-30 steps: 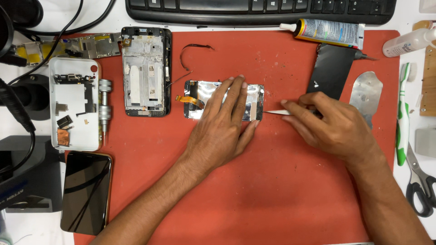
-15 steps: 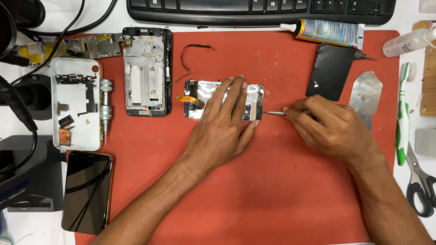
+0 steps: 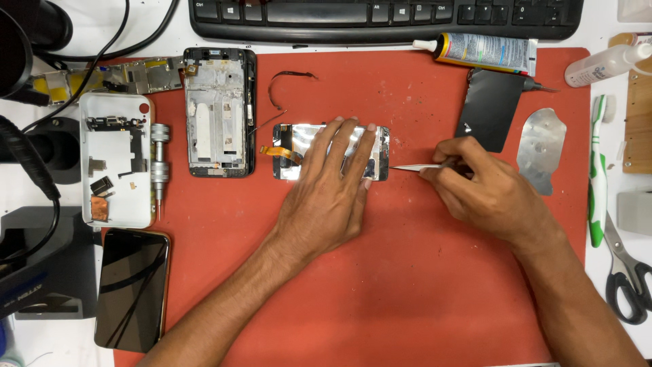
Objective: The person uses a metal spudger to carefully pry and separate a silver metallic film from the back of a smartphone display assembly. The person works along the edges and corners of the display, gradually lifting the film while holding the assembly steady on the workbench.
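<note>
A shiny silver phone panel (image 3: 295, 146) with an orange flex cable lies on the red work mat (image 3: 380, 292). My left hand (image 3: 326, 194) lies flat on it, fingers spread, pressing it down. My right hand (image 3: 485, 190) grips thin metal tweezers (image 3: 407, 167). Their tip touches the panel's right edge.
An opened phone frame (image 3: 219, 112), a white tray (image 3: 115, 160) of small parts and a screwdriver (image 3: 159, 166) sit at the left. A dark phone (image 3: 132, 289) lies at the bottom left. Keyboard (image 3: 387, 17), glue tube (image 3: 485, 53), black panel (image 3: 490, 109), metal plate (image 3: 541, 146), toothbrush (image 3: 598, 170), scissors (image 3: 628, 275).
The tweezers' tip has stayed at the panel's right edge, with my right hand shifting slightly. My left hand has kept its place on the panel.
</note>
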